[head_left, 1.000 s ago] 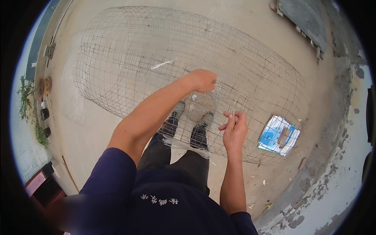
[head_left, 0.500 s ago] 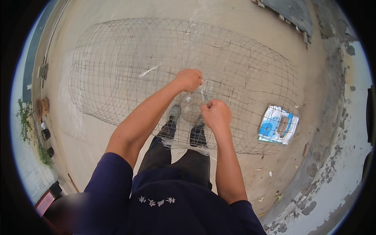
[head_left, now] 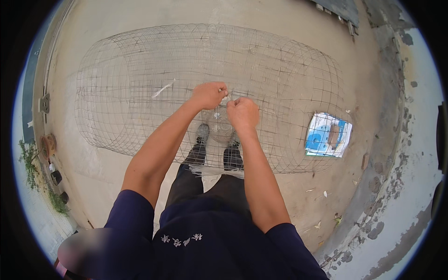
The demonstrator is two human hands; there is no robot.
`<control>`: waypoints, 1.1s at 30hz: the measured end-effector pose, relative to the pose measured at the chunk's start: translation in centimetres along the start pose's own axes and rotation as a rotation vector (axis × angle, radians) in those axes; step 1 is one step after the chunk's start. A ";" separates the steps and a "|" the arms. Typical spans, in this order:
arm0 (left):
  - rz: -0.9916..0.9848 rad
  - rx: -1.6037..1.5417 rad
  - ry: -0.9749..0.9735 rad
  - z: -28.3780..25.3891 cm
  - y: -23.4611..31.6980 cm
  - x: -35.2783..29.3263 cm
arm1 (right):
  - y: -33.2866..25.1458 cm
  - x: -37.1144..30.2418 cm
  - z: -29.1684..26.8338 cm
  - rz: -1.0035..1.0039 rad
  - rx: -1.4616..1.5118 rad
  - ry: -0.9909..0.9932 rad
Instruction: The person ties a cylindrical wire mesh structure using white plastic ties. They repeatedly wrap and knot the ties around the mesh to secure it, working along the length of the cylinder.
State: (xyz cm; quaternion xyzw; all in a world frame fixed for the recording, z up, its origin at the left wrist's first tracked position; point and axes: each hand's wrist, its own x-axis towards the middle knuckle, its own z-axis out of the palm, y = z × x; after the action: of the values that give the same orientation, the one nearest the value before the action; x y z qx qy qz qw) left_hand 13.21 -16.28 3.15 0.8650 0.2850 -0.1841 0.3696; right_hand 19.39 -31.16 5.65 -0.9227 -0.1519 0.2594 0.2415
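A large tube of thin wire mesh (head_left: pixel 289 65) lies crosswise on the ground before my feet. Over its middle, my left hand (head_left: pixel 210 94) is closed, with thumb and fingertips pinched at a small pale strip end (head_left: pixel 227 94). Close on its right, my right hand (head_left: pixel 244 113) makes a fist, apparently on the same strip; what lies inside the fingers is hidden. A loose white strip (head_left: pixel 163 87) rests on the mesh to the left. Between my shoes, a round, see-through bundle (head_left: pixel 220 130) shows through the wires. Ragged clear plastic (head_left: pixel 217 171) hangs along the near edge.
A blue and white printed sheet or bag (head_left: pixel 328 135) lies at the mesh's right end. Beyond it runs a peeling wall (head_left: pixel 396 224). Pots and plants (head_left: pixel 49 144) line the left side. A dark slab (head_left: pixel 338 9) stands at the far right. Dry leaves dot the ground.
My hands have come closer together, the right moving up toward the left. The pale strip stretched between them earlier is now mostly hidden. The whole view has shifted slightly.
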 end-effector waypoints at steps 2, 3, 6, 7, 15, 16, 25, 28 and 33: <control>-0.018 0.004 0.000 0.1 0.0 0.0 | -0.5 -0.1 0.4 -0.006 -0.025 0.026; -0.016 0.004 0.008 0.2 0.0 0.0 | -0.9 -0.2 0.6 -0.013 -0.035 0.035; -0.019 0.027 0.033 0.4 -0.1 0.0 | -1.2 -0.2 2.2 -0.079 -0.098 0.120; -0.026 0.048 0.041 0.6 -0.1 0.1 | -1.2 -0.4 2.6 -0.104 -0.093 0.126; -0.046 0.045 -0.014 1.0 -0.2 0.4 | -1.2 -2.4 2.5 -0.077 -0.147 0.118; -0.084 0.052 -0.072 0.6 0.1 0.6 | -1.3 -2.3 2.3 -0.074 -0.155 0.093; -0.211 0.187 -0.173 0.0 1.9 1.0 | -0.4 -0.9 2.7 -0.176 -0.233 0.018; -0.205 0.236 -0.162 0.3 1.9 1.1 | -0.4 -1.1 2.7 -0.177 -0.206 0.047; -0.217 0.259 -0.172 0.0 2.7 0.9 | -0.2 -1.3 3.4 -0.085 -0.198 0.081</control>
State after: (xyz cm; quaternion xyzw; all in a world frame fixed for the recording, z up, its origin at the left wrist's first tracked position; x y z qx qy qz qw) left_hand 15.55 -17.49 4.11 0.8506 0.3180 -0.3314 0.2561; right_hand 16.40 -30.32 3.75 -0.9444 -0.2058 0.1954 0.1658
